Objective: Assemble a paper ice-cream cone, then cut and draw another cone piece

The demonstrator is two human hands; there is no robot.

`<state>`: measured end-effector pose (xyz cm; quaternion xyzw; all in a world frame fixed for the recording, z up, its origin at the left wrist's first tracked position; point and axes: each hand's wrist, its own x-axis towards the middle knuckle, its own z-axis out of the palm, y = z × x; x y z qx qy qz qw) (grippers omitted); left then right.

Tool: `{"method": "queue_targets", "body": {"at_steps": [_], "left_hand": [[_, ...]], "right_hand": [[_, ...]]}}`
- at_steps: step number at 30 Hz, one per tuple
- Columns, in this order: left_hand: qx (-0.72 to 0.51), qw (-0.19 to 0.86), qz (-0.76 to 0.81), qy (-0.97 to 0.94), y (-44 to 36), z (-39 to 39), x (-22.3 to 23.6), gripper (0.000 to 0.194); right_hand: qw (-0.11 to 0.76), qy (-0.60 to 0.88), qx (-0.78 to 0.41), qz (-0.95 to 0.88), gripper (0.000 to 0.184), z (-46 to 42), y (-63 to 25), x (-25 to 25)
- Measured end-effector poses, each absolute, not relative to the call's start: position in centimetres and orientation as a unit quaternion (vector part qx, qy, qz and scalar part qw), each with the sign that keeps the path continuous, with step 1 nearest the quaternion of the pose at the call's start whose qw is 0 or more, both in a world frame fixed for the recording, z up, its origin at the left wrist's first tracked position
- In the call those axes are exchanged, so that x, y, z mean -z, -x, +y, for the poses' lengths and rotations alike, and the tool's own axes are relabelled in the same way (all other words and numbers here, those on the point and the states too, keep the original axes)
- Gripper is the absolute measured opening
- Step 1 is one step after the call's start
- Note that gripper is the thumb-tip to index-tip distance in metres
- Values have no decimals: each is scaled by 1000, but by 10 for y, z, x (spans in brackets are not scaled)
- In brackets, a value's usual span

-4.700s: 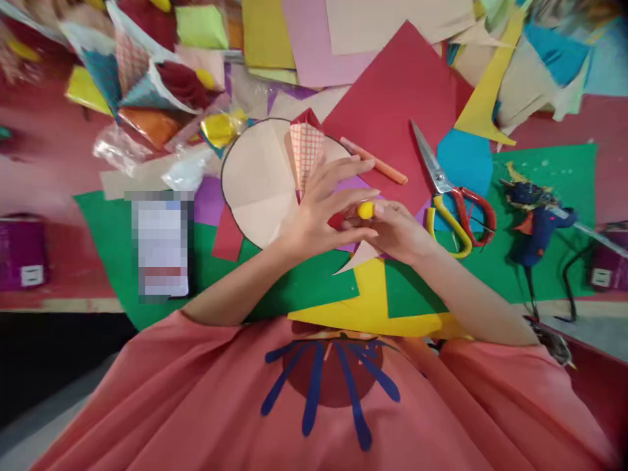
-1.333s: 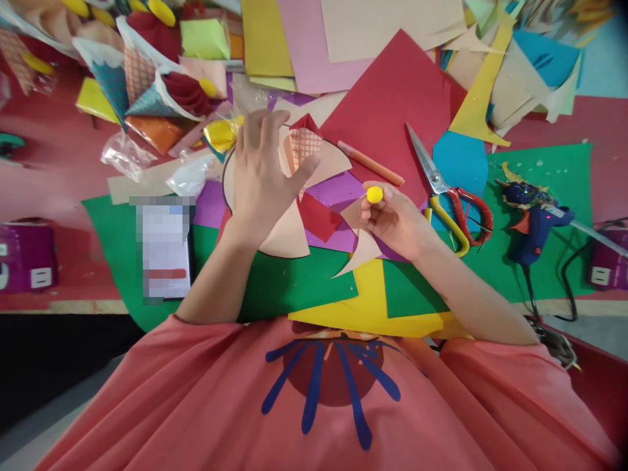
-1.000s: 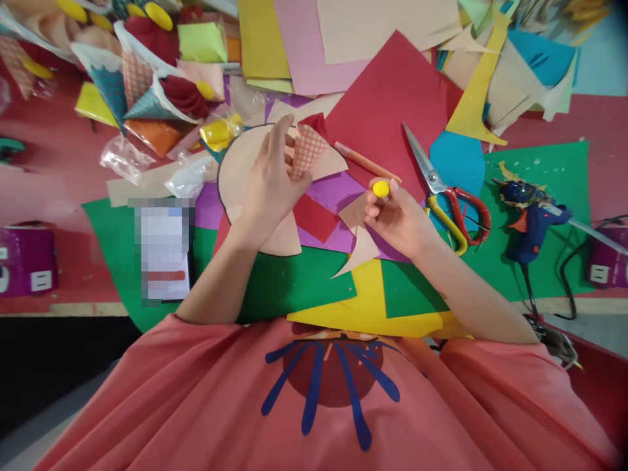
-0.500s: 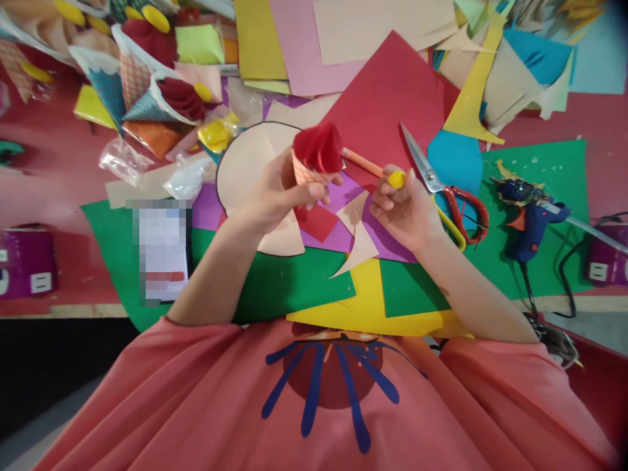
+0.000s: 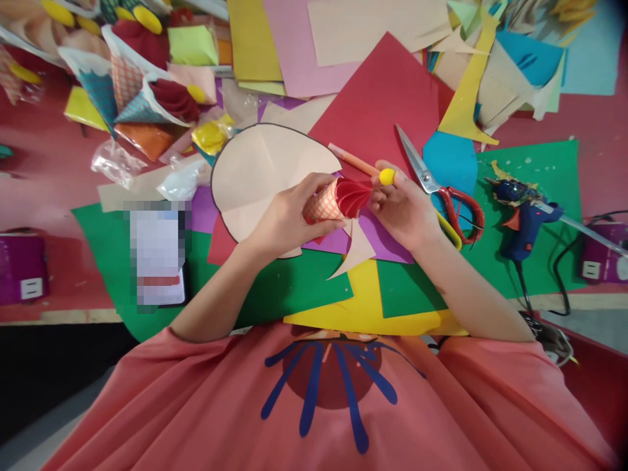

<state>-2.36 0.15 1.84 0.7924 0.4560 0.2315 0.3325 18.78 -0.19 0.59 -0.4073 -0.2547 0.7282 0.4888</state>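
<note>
My left hand [image 5: 284, 219] is closed around a checked paper cone [image 5: 324, 206] that lies sideways, its red folded paper filling [image 5: 350, 196] pointing right. My right hand [image 5: 405, 209] pinches a small yellow ball [image 5: 387, 176] between its fingertips, right beside the red filling. Both hands hover over a beige paper circle [image 5: 255, 176] with a dark outline and purple and beige paper scraps.
Scissors [image 5: 436, 186] with red and yellow handles and an orange stick [image 5: 350, 159] lie just right of my hands. A blue glue gun [image 5: 524, 216] rests on green paper. Finished cones [image 5: 142, 98] and coloured sheets crowd the back. A phone [image 5: 157, 252] lies left.
My left hand picked the cone off the beige circle, brought it nearer and tipped it sideways to the right. My right hand has kept the yellow ball, now close to the red filling.
</note>
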Motion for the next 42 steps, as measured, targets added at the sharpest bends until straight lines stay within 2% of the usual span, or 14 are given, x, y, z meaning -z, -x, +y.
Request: {"method": "queue_targets", "body": {"at_steps": [5,10,15,23,30,38,42], "left_hand": [[-246,303,453,-802,26,1,-6,52],[-277,320,400,-813,29,-1,2,54],[-300,285,423,-806,28,0,8,48],[-297,291,415,-809,27,-1,10,52],[-262,302,473,-785,26,-6,1,49],[-254,289,472,-794,27,-6,2,52],[-243,289,474,-795,28,-6,2,52]], "right_hand": [[487,453,-696,-271,35,-3,-188,-1],[509,428,-697,-268,30,-4,-188,-1],[520,432,-684,-275,28,-3,-188,2],[568,428,-605,-358,23,-10,-183,-2],[548,479,-530,-434,13,-17,-184,-6],[538,523,-479,-455,23,-18,-184,-5],[552,519,-474,-448,20,-18,-183,-6]]}}
